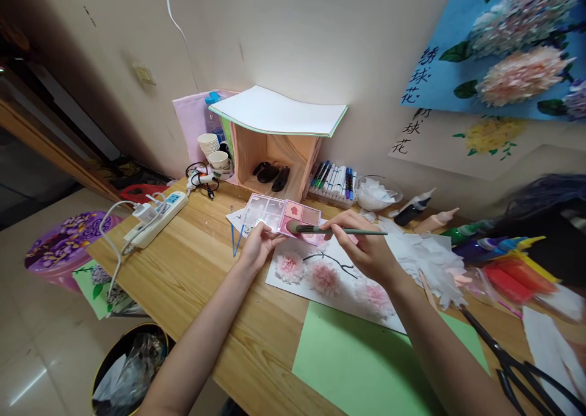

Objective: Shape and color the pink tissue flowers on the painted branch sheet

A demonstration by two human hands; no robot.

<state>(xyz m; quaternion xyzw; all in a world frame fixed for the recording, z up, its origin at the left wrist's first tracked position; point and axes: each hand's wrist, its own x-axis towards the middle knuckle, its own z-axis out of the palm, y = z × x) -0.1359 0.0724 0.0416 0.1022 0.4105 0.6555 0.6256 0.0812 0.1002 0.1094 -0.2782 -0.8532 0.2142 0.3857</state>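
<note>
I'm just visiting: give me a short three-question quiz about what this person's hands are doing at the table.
1. True or false: the right hand holds a brush.
2. The left hand steadies which thing: A) scissors, B) palette, C) green paper?
3. What lies on the white sheet under the hands?

Key: 1. True; its tip is at a pink pan. 2. B. 3. Three pink paper flowers on a drawn dark branch.

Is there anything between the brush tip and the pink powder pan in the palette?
Nothing visible. The right hand holds the green-handled makeup brush, and its bristles already rest on a pink pan of the clear-lidded blush palette, which the left hand steadies above the white paper with pink tissue flowers.
</note>
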